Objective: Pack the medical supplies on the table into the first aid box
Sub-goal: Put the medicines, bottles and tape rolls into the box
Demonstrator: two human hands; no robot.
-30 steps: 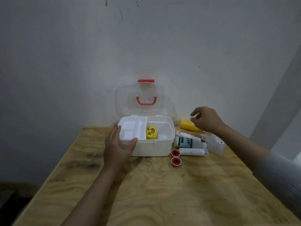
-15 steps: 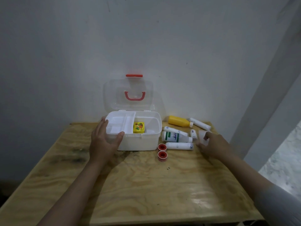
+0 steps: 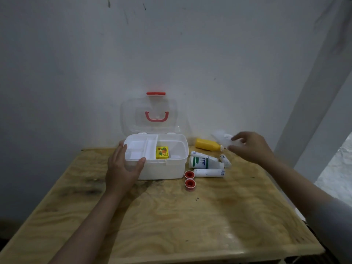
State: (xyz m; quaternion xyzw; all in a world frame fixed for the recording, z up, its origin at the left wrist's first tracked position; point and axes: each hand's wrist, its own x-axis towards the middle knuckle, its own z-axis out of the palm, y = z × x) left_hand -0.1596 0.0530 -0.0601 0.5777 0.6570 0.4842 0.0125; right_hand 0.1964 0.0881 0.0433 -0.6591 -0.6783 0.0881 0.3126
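At the far middle of the table [image 3: 171, 225] our box [image 3: 167, 168] stands with its clear lid [image 3: 150, 115] tipped up against the wall. Its left side is split into small empty trays; one yellow carton [image 3: 162, 152] sits in the larger right compartment, against the divider.

Our left hand [image 3: 122, 168] clasps the box's near-left corner, fingers along the left wall and thumb hooked over the front rim, steadying it.

Just right of the box lie the unpacked supplies: a white bottle [image 3: 204, 162] on its side, three white rolls [image 3: 209, 172], two red-cored tape rolls [image 3: 189, 179] near the front corner, and a yellow bottle [image 3: 207, 144] farther back.

Farther right, our right hand [image 3: 251, 147] hangs above the table with a pale, blurred packet [image 3: 223, 139] pinched between thumb and fingertips; what it is we cannot tell.

We judge packing has barely begun, and this is the carry of the second item. Next, it seems, we swing the packet left over the rim and lower it into the open right compartment beside the carton, clear of the lid.
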